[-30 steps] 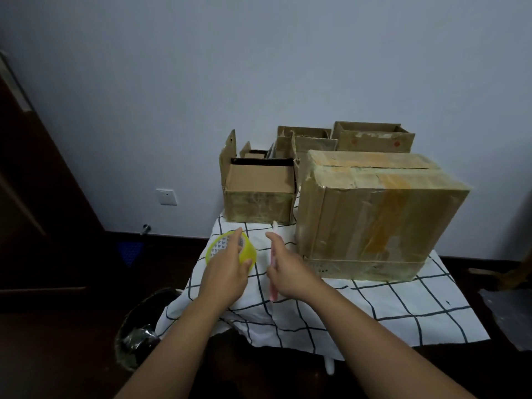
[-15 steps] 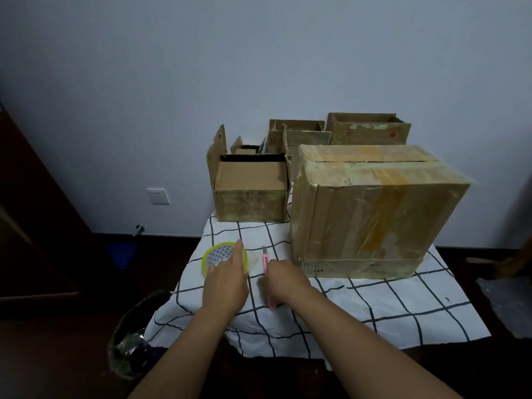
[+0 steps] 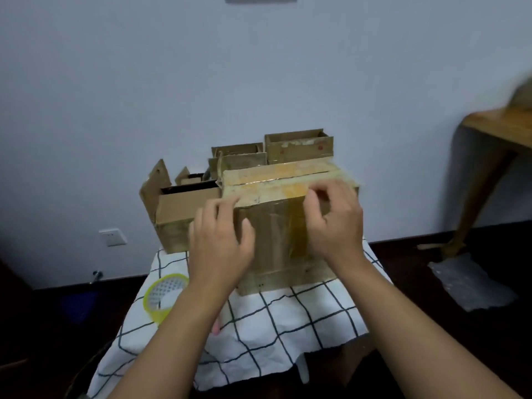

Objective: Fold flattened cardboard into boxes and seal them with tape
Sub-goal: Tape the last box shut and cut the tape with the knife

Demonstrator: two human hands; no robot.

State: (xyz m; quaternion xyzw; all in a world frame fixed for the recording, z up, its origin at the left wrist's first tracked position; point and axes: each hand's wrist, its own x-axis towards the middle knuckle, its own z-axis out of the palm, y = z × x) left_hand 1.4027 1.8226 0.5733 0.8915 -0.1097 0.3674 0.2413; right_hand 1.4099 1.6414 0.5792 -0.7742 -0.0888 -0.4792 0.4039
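On a table draped with a checked cloth (image 3: 288, 321), a large taped cardboard box (image 3: 276, 226) stands near the front edge. The left hand (image 3: 220, 243) lies against the box's near left corner, fingers spread and relaxed, gripping nothing. The right hand (image 3: 334, 223) sits at the upper front edge, its fingers curled onto the tape there; whether they pinch the tape cannot be told. A roll of yellow tape (image 3: 162, 298) lies on the cloth, left of the box. Smaller open boxes (image 3: 184, 214) stand behind and to the left, against the wall. A wall socket (image 3: 112, 237) shows lower left.
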